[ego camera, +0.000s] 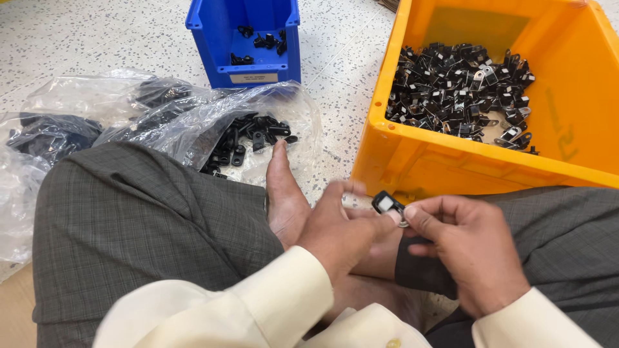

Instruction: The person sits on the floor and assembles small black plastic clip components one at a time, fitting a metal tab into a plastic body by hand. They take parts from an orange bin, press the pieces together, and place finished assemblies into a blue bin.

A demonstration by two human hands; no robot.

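Note:
My left hand (pixel 338 225) and my right hand (pixel 464 248) meet above my crossed legs, both pinching one small black and silver metal clip (pixel 387 205). The clip sits between the fingertips of both hands, just in front of the orange crate. My bare foot (pixel 284 193) lies under the left hand. An open clear plastic bag (pixel 213 122) with small black plastic parts (pixel 251 138) lies on the floor beyond the foot.
An orange crate (pixel 451 171) at the right holds several black and silver clips (pixel 461 90). A blue bin (pixel 248 64) with a few black parts stands at the back. More clear bags of dark parts (pixel 51 135) lie at the left on the speckled floor.

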